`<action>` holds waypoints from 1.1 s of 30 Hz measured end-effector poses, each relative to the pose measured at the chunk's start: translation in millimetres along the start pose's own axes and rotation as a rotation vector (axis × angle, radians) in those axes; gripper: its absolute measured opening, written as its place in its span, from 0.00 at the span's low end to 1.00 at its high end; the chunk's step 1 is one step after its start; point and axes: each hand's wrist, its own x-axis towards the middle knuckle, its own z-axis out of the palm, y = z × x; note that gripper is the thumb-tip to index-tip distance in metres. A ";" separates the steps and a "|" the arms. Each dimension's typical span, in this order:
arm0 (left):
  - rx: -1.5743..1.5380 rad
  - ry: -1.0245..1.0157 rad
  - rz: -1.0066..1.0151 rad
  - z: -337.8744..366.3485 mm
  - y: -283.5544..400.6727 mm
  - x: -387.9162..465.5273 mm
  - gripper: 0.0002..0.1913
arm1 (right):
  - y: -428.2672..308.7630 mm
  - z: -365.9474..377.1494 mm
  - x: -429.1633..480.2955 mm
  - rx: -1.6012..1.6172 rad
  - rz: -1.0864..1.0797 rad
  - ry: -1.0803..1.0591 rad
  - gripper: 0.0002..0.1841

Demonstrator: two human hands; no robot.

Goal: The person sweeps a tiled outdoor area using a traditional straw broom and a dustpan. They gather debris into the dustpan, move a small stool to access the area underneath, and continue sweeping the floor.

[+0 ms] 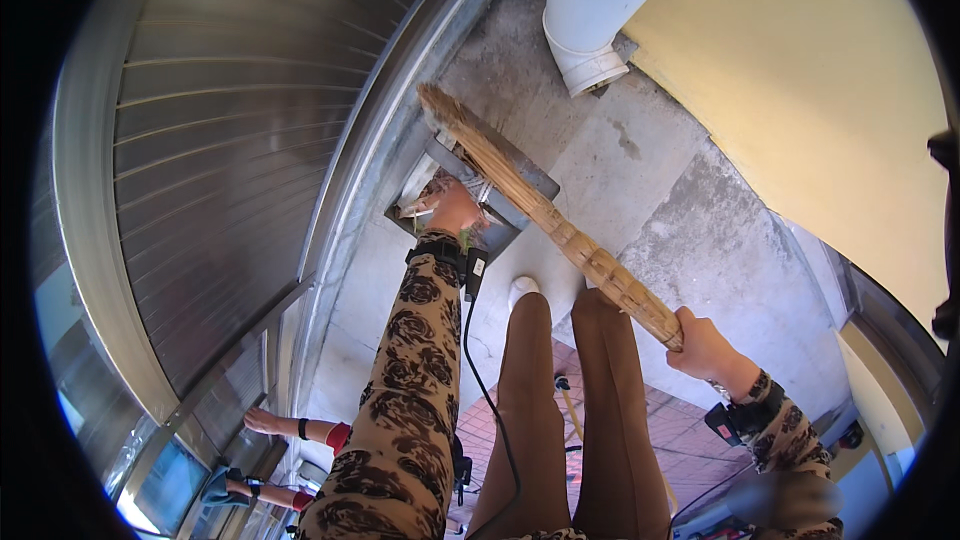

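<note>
My right hand (701, 345) grips the bound handle end of a straw broom (577, 246). The broom slants up and left across the concrete floor, its brush end near the metal door sill. Under the broom's far part lies a dark grey dustpan (504, 241), with litter (421, 199) in it, including white strips and something green. My left hand (455, 208) reaches down into the dustpan area, over the litter. Its fingers are partly hidden, so whether they hold anything cannot be made out.
A ribbed metal door (240, 135) and its sill (375, 135) border the left side. A white drainpipe (592, 22) comes down beside a yellow wall (795, 67). At lower left, another person's hands (261, 421) are near glazed panels, one with a cloth (215, 490). Red paving (675, 427) lies behind my legs.
</note>
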 end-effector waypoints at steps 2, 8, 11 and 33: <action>-0.175 0.014 -0.093 3.0 -1.3 1.4 0.40 | 3.4 -19.7 -2.2 -0.079 0.010 0.096 0.20; -0.371 0.116 -0.062 37.6 -21.9 18.2 0.42 | 5.2 -85.5 92.4 -0.312 -0.055 0.346 0.17; -0.070 0.075 -0.142 64.5 -38.9 38.8 0.46 | -3.8 -63.5 96.1 -0.236 0.005 0.135 0.19; -0.063 0.207 -0.165 102.6 -68.8 42.4 0.39 | 22.1 -39.6 77.6 -0.222 -0.058 0.135 0.20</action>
